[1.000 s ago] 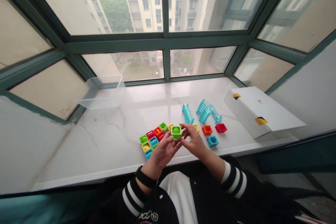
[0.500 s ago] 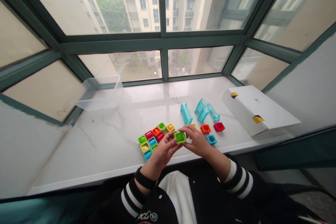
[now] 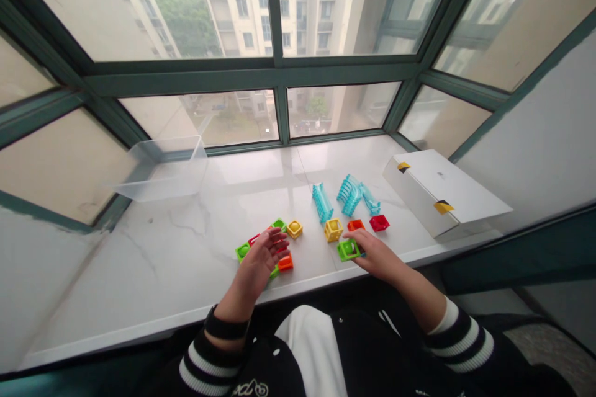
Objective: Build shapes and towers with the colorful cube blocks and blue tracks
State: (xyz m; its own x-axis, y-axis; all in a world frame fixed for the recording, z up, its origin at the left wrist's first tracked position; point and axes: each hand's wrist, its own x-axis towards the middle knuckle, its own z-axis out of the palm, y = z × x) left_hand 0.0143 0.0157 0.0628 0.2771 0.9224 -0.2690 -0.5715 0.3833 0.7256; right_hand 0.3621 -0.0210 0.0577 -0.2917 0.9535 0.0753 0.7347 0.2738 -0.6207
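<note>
Between the fingers of my right hand is a green toy block with a hollow face, held just above the sill's front part. My left hand hovers with its fingers apart over a joined cluster of coloured blocks, covering much of it. Around that hand a green block and an orange block of the cluster show. A yellow block sits at the cluster's upper right. Close to my right hand lie another yellow block, an orange block and a red block.
Behind the blocks lie a straight blue track piece, a curved one and a smaller one. A clear plastic bin stands at the back left, a white box at the right. Windows border the marble sill.
My hands have moved apart. The right one has carried the green block to the right, out of the left hand, which has opened and moved left over the cluster. The view has shifted slightly.
</note>
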